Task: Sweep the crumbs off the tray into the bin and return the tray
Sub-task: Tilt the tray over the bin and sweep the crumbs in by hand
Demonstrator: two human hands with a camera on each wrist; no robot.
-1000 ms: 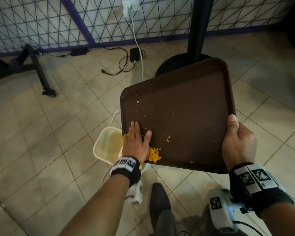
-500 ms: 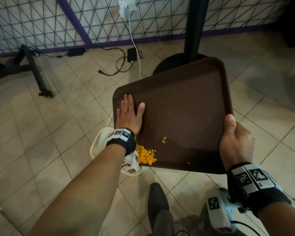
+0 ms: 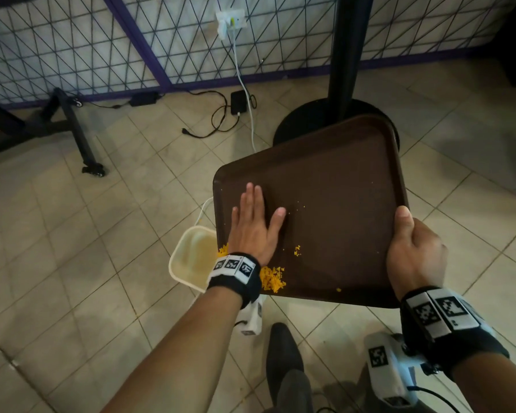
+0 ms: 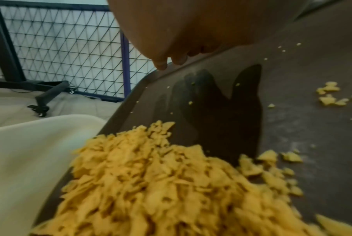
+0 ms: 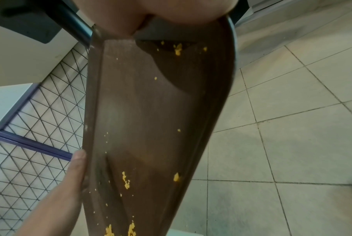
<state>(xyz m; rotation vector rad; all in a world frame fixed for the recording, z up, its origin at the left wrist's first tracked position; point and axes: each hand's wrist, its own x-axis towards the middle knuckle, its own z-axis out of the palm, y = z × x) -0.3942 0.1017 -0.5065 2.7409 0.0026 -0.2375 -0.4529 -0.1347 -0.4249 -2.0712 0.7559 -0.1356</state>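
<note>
A brown tray (image 3: pixel 340 189) hangs tilted above a cream bin (image 3: pixel 191 260) on the floor. My right hand (image 3: pixel 414 254) grips its right edge, thumb on top. My left hand (image 3: pixel 256 216) lies flat on the tray's left part, fingers straight. A pile of yellow crumbs (image 3: pixel 271 278) sits at the near-left corner beside my left wrist, and a small cluster (image 3: pixel 297 251) lies further in. The left wrist view shows the crumb pile (image 4: pixel 151 183) close up on the tray (image 4: pixel 302 127), next to the bin's rim (image 4: pixel 29 159). Scattered crumbs dot the tray (image 5: pixel 151 111) in the right wrist view.
A black pole on a round base (image 3: pixel 310 126) stands just behind the tray. Cables and a power brick (image 3: pixel 238 102) lie by the mesh fence (image 3: pixel 102 49). A black wheeled stand leg (image 3: pixel 84 144) is at the left. My shoe (image 3: pixel 283 353) is below the tray.
My left hand went from the tray's near edge up to its far-left part, then slid back a little toward the pile. The right hand kept its grip.
</note>
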